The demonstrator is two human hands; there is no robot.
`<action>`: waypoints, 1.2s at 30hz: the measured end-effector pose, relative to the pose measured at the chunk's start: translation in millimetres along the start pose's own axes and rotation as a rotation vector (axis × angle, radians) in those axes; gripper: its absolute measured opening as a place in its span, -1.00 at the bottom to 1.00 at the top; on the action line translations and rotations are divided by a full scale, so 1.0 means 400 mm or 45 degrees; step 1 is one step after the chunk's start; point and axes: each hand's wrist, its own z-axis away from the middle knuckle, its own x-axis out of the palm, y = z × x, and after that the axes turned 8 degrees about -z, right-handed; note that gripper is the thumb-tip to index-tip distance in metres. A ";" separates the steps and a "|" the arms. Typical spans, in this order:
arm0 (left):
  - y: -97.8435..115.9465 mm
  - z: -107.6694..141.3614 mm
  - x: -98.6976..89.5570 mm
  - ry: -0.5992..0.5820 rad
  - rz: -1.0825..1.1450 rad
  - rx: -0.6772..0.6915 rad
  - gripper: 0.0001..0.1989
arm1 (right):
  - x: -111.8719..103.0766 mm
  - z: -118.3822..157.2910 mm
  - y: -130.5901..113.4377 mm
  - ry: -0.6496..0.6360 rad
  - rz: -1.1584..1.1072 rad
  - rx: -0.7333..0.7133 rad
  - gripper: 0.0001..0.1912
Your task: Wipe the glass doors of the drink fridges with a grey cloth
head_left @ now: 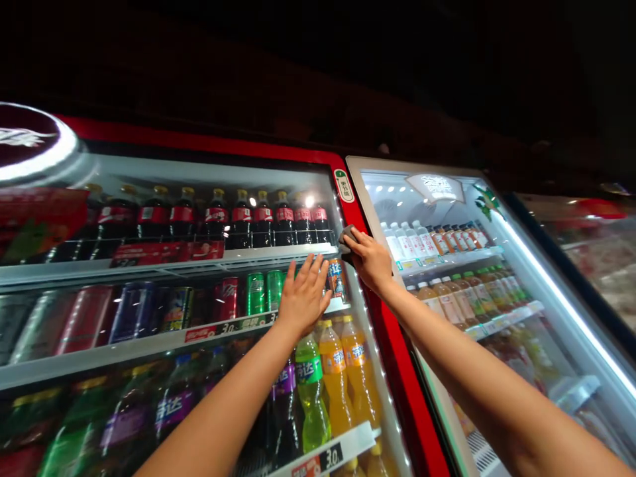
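Observation:
My left hand (304,296) lies flat with spread fingers against the glass door (278,175) of a red-framed drinks fridge, in front of the shelf of cans. It holds nothing. My right hand (368,260) is closed on a dark grey cloth (348,240), pressed near the right edge of that door, beside the red frame (358,215). Behind the glass, a row of cola bottles (242,215) stands on the top shelf. Below my left hand are a green soda bottle (309,391) and orange soda bottles (334,364).
A second fridge with a pale frame (358,173) adjoins on the right, holding rows of bottles (467,291) and a bright light strip (561,301). A round lit sign (30,142) juts out at the upper left. Darkness lies above the fridges.

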 end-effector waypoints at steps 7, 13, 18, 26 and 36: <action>-0.081 0.049 -0.015 0.004 0.066 -0.029 -0.40 | 0.022 0.015 0.060 -0.094 0.000 -0.195 -0.50; -0.083 0.065 -0.011 -0.040 0.023 -0.033 -0.41 | 0.087 -0.141 0.045 0.081 -0.007 0.123 -0.53; -0.075 0.064 -0.013 -0.036 0.033 -0.035 -0.41 | 0.085 -0.098 0.010 0.009 0.038 0.007 -0.46; -0.069 0.063 -0.010 -0.030 0.066 -0.062 -0.38 | 0.088 -0.119 0.053 0.058 -0.048 0.019 -0.41; -0.067 0.063 -0.008 0.004 0.067 -0.066 -0.33 | 0.061 -0.031 0.068 -0.049 -0.052 -0.201 -0.35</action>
